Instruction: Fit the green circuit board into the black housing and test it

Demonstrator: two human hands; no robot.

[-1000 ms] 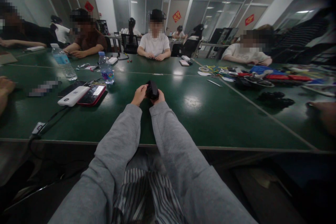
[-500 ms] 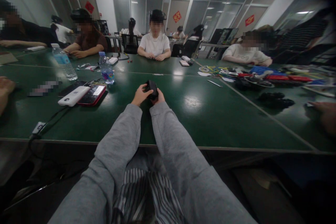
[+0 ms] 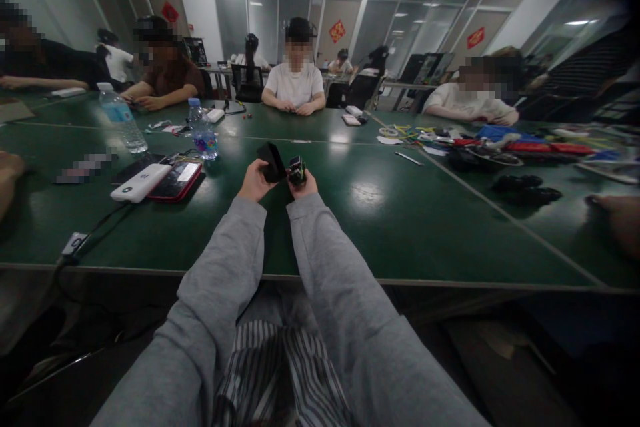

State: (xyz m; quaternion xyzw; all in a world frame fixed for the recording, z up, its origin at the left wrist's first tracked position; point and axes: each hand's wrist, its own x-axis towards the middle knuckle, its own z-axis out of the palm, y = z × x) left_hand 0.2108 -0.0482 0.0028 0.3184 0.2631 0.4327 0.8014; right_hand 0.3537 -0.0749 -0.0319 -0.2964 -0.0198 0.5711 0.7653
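Above the green table [image 3: 400, 233], my left hand [image 3: 253, 181] is closed on a black box-shaped shell [image 3: 271, 162], which is tilted. My right hand [image 3: 307, 188] grips a small dark block [image 3: 297, 172] with whitish and yellow-green parts showing on it; its exact kind is too small to make out. The two pieces are close together, the shell on the left and the block on the right. My fingers partly cover both of them.
To the left lie a white power bank [image 3: 141, 183] and a red-edged phone [image 3: 181, 180], with a cable running to the table's front edge. Two water bottles [image 3: 123, 119] stand behind them. Tangled cables [image 3: 420, 135] and black items [image 3: 525, 190] lie at right. Several people sit around.
My hands held one closed black block together. Now they have moved slightly apart, the black shell in the left and the small block with coloured parts exposed in the right.
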